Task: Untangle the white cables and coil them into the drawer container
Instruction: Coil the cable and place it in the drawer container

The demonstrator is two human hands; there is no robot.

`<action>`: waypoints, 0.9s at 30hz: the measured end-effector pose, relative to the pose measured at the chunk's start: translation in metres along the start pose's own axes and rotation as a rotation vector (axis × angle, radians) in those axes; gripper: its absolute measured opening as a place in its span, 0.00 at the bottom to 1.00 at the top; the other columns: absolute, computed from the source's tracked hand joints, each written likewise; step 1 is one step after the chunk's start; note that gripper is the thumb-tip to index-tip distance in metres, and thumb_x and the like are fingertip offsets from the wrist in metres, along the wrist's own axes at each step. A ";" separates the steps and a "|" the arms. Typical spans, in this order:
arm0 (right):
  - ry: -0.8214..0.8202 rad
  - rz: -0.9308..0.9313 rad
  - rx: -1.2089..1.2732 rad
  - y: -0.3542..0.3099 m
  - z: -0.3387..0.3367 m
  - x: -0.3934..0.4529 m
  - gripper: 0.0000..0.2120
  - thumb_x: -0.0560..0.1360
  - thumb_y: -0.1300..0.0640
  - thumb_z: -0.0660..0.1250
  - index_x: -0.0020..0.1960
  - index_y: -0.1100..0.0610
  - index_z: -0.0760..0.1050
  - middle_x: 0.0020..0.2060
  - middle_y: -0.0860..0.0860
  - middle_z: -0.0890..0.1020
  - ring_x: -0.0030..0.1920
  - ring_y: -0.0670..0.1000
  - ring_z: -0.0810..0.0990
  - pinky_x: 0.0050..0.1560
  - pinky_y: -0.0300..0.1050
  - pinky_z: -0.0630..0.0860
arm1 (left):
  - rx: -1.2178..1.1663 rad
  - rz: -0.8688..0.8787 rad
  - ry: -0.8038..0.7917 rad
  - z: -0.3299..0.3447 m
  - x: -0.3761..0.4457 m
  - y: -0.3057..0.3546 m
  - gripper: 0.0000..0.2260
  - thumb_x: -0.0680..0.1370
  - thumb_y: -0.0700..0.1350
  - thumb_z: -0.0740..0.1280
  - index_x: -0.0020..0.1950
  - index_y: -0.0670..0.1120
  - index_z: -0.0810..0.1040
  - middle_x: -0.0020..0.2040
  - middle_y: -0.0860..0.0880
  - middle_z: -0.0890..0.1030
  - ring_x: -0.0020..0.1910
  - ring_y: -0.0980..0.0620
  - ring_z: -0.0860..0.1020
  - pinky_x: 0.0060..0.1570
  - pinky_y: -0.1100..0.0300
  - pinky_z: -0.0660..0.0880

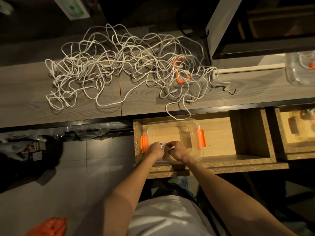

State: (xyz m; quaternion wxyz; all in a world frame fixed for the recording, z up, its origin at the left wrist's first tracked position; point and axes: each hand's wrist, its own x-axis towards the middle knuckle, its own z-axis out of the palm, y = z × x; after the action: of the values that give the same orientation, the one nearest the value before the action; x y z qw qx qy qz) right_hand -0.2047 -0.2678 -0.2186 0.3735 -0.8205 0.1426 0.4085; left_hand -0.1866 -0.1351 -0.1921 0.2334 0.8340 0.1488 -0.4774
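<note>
Left hand (156,149): hovering over the near-left part of the clear container (192,124), fingers curling round a small white coil of cable (162,145).
Right hand (177,149): sitting just beside the left, over the container's near middle, fingertips pinching a short white cable end (171,147) that is pointing toward the container's right side.

Clear container: sitting in the left half of the open drawer (219,132), long axis running left to right, orange latches (201,137) showing on both short sides. Its left latch is lying close against the drawer's left wall; bare drawer floor is stretching away to the container's right as far as the drawer's right wall. Both forearms are crossing the drawer's near edge.

White cables (119,68): lying in a broad loose tangle on the wooden counter (25,99) beyond the container, the mass spreading left to right. One strand (177,106) is looping off the counter's front edge and hanging down to the container's far rim. Bare counter is showing to the left of the tangle and along the front edge.

Orange-edged lid (181,70): lying under the tangle's right part, beyond the container.

Second clear container (300,68): standing on the counter far to the right of the first, partly cut off.

Orange plastic bag (49,226): lying on the floor well to the near left of the container.
</note>
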 end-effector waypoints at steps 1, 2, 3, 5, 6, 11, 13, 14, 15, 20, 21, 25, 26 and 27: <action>0.003 0.002 0.006 0.000 -0.002 -0.001 0.18 0.78 0.66 0.68 0.68 0.64 0.78 0.63 0.59 0.82 0.63 0.57 0.80 0.58 0.37 0.72 | 0.020 0.015 0.002 -0.005 -0.003 0.002 0.12 0.81 0.36 0.61 0.65 0.40 0.75 0.59 0.42 0.79 0.60 0.43 0.78 0.51 0.56 0.74; 0.009 -0.001 0.014 0.001 -0.004 -0.003 0.17 0.78 0.66 0.67 0.67 0.64 0.78 0.63 0.59 0.82 0.63 0.57 0.80 0.57 0.36 0.71 | 0.017 0.029 0.007 -0.009 -0.005 0.002 0.14 0.81 0.34 0.60 0.66 0.39 0.74 0.62 0.41 0.78 0.62 0.43 0.77 0.53 0.56 0.74; 0.017 -0.007 0.026 -0.001 -0.007 -0.007 0.17 0.79 0.67 0.67 0.67 0.64 0.78 0.62 0.59 0.82 0.63 0.57 0.81 0.57 0.36 0.72 | -0.001 0.047 0.016 -0.016 -0.008 -0.001 0.16 0.81 0.33 0.60 0.68 0.39 0.73 0.64 0.41 0.78 0.64 0.42 0.77 0.56 0.55 0.75; 0.036 -0.011 0.060 -0.001 -0.015 -0.014 0.16 0.79 0.69 0.67 0.65 0.62 0.80 0.62 0.57 0.83 0.62 0.56 0.81 0.58 0.39 0.74 | -0.055 0.077 -0.007 -0.026 -0.012 -0.005 0.16 0.81 0.33 0.59 0.67 0.39 0.75 0.66 0.41 0.78 0.65 0.42 0.76 0.61 0.53 0.75; 0.038 -0.020 0.071 -0.002 -0.020 -0.017 0.15 0.79 0.69 0.66 0.64 0.62 0.80 0.61 0.56 0.83 0.61 0.55 0.81 0.60 0.40 0.75 | -0.100 0.094 -0.018 -0.034 -0.015 -0.007 0.14 0.81 0.33 0.61 0.66 0.39 0.77 0.65 0.42 0.79 0.65 0.43 0.77 0.62 0.53 0.75; -0.052 -0.176 0.022 -0.035 -0.051 -0.032 0.09 0.82 0.61 0.67 0.59 0.59 0.83 0.54 0.53 0.85 0.51 0.52 0.83 0.57 0.48 0.81 | -0.402 0.173 0.153 -0.093 -0.027 -0.030 0.09 0.79 0.35 0.67 0.51 0.49 0.79 0.54 0.44 0.83 0.55 0.44 0.82 0.58 0.45 0.80; -0.114 -0.249 0.008 -0.059 -0.066 -0.039 0.09 0.81 0.59 0.69 0.58 0.61 0.83 0.50 0.53 0.85 0.46 0.51 0.83 0.51 0.49 0.83 | -0.443 0.184 0.250 -0.116 -0.032 -0.039 0.05 0.80 0.39 0.67 0.48 0.49 0.78 0.52 0.42 0.84 0.46 0.48 0.82 0.49 0.50 0.80; -0.124 -0.291 0.029 -0.073 -0.073 -0.042 0.08 0.81 0.59 0.69 0.57 0.62 0.83 0.48 0.53 0.85 0.44 0.50 0.83 0.48 0.46 0.83 | -0.459 0.198 0.312 -0.127 -0.035 -0.041 0.06 0.81 0.40 0.67 0.46 0.49 0.78 0.49 0.42 0.84 0.41 0.50 0.81 0.43 0.55 0.79; -0.110 -0.345 0.041 -0.090 -0.079 -0.045 0.07 0.81 0.60 0.70 0.55 0.62 0.83 0.46 0.53 0.85 0.43 0.49 0.83 0.45 0.43 0.82 | -0.461 0.223 0.403 -0.139 -0.038 -0.044 0.06 0.81 0.40 0.68 0.45 0.49 0.77 0.46 0.43 0.85 0.38 0.51 0.81 0.39 0.60 0.75; 0.180 -0.592 -0.107 -0.167 -0.097 -0.028 0.11 0.76 0.62 0.74 0.58 0.57 0.81 0.51 0.52 0.82 0.46 0.48 0.79 0.51 0.43 0.77 | -0.077 0.382 0.857 -0.184 -0.041 -0.050 0.10 0.76 0.42 0.73 0.56 0.46 0.76 0.54 0.47 0.77 0.55 0.49 0.76 0.55 0.56 0.74; 0.221 -0.615 -0.137 -0.181 -0.098 -0.022 0.14 0.75 0.62 0.75 0.60 0.56 0.80 0.52 0.53 0.81 0.47 0.48 0.78 0.53 0.44 0.77 | 0.009 0.400 0.870 -0.192 -0.040 -0.050 0.16 0.76 0.41 0.74 0.61 0.45 0.75 0.59 0.46 0.75 0.60 0.48 0.73 0.61 0.54 0.73; 0.170 -0.591 -0.202 -0.221 -0.094 -0.006 0.25 0.74 0.61 0.75 0.70 0.56 0.75 0.59 0.58 0.79 0.57 0.57 0.80 0.62 0.46 0.74 | 0.237 0.332 0.920 -0.212 -0.036 -0.047 0.30 0.74 0.41 0.75 0.73 0.47 0.67 0.66 0.46 0.73 0.65 0.46 0.73 0.64 0.51 0.73; 0.146 -0.576 -0.210 -0.228 -0.091 -0.004 0.28 0.74 0.62 0.75 0.73 0.55 0.72 0.62 0.60 0.78 0.60 0.59 0.79 0.63 0.46 0.73 | 0.251 0.301 0.940 -0.217 -0.034 -0.047 0.31 0.74 0.40 0.75 0.73 0.49 0.65 0.64 0.45 0.74 0.63 0.45 0.74 0.61 0.51 0.74; 0.132 -0.566 -0.207 -0.234 -0.087 -0.003 0.30 0.75 0.62 0.75 0.75 0.55 0.70 0.64 0.60 0.78 0.62 0.60 0.79 0.64 0.46 0.73 | 0.259 0.278 0.947 -0.222 -0.033 -0.047 0.32 0.74 0.39 0.75 0.73 0.50 0.64 0.63 0.44 0.74 0.61 0.45 0.74 0.59 0.51 0.75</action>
State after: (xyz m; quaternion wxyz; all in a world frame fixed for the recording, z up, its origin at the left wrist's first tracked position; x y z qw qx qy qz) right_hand -0.0309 -0.1726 -0.0668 0.3771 -0.8860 -0.1101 0.2465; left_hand -0.0643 0.0216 -0.0785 0.0963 0.9929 0.0655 -0.0259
